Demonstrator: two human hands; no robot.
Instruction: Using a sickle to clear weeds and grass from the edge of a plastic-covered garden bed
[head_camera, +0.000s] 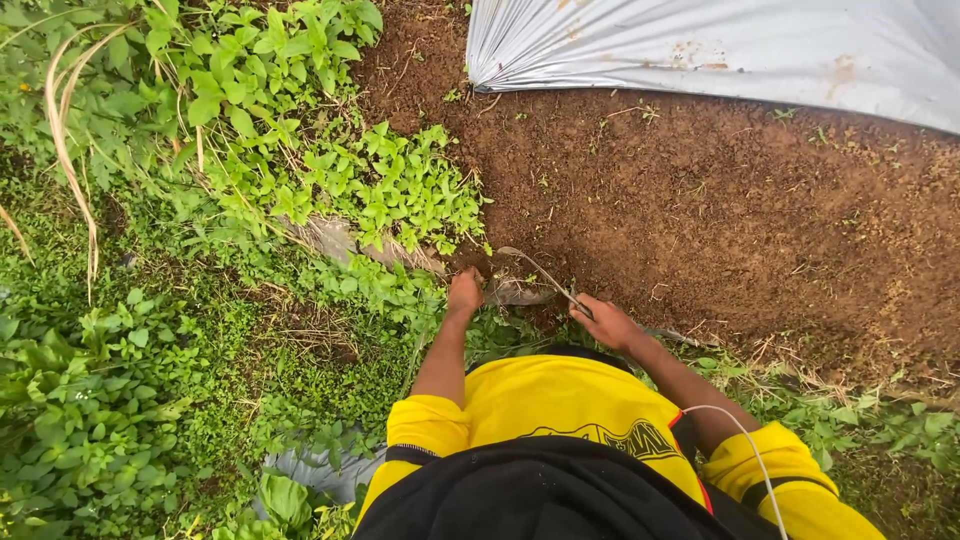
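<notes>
My right hand (605, 322) is closed around the handle of a thin curved sickle (545, 275). Its blade arcs up and to the left over the brown soil (720, 220), with the tip near the weeds. My left hand (465, 292) reaches down at the border between the green weeds (400, 200) and the soil, right beside a grey plastic edge (515, 293). Its fingers are tucked down out of sight, so what they grip is hidden. Both arms wear yellow sleeves.
A silver plastic sheet (720, 45) covers the soil at the top right. Dense weeds and grass fill the left side, with a grey plastic strip (335, 238) showing through them and another piece (310, 467) lower down. A white cord (745, 445) crosses my right arm.
</notes>
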